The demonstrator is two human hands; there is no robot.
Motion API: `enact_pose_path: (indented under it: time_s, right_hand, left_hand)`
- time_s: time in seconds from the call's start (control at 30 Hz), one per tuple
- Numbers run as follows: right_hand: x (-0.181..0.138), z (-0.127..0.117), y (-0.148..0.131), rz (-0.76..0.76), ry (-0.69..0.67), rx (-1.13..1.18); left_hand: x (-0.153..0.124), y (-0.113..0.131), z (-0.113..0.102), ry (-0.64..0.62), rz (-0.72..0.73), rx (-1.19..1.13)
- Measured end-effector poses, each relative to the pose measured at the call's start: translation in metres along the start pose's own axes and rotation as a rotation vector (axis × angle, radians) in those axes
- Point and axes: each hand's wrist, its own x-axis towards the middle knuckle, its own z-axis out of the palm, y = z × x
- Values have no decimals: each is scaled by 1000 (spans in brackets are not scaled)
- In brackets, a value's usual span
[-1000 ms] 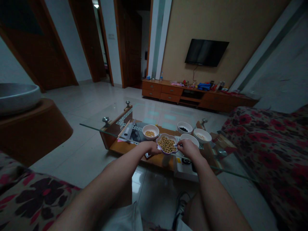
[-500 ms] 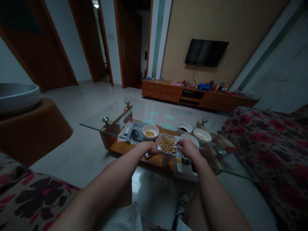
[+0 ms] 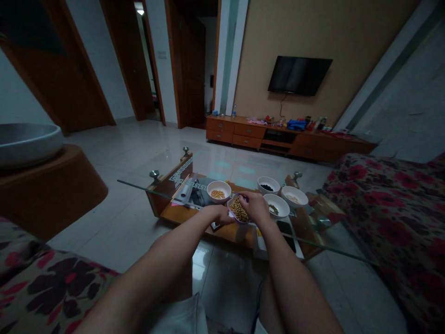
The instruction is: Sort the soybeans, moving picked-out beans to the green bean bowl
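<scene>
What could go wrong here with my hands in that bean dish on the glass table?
The purple dish heaped with beans sits near the front edge of the glass table; the right hand reaching over it might flick beans onto the floor. The left hand steadies only one side, so a nudge might tip it.

Glass table (image 3: 146, 188) under five bowls (image 3: 219, 190)

The bean dish (image 3: 239, 211) is sitting on the glass table (image 3: 146, 188), between the left hand (image 3: 219, 214) and the right hand (image 3: 255, 205). Four bowls are standing behind and right of it: one (image 3: 219, 190) behind-left, three (image 3: 280, 197) to the right.
</scene>
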Motion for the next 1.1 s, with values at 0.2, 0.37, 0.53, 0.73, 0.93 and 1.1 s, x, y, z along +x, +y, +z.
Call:
enact_pose_path:
  time_s: [0.2, 0.37, 0.53, 0.73, 0.93, 1.1]
  right_hand:
    - [7, 16, -27, -16, 21, 48]
    - [7, 12, -18, 9, 6, 37]
    - [0, 1, 8, 53, -24, -24]
    - [-14, -9, 36, 82, -159, -87]
    - [-21, -13, 56, 81, -209, -77]
    - [-23, -11, 63, 82, -271, -76]
  left_hand:
    - [1, 1, -1, -66, 6, 13]
    - [5, -5, 1, -41, 2, 15]
    - [4, -6, 0, 11, 23, 30]
    - [0, 0, -3, -22, -29, 54]
    - [4, 3, -1, -58, 24, -3]
    - [5, 3, 0, -21, 30, -5]
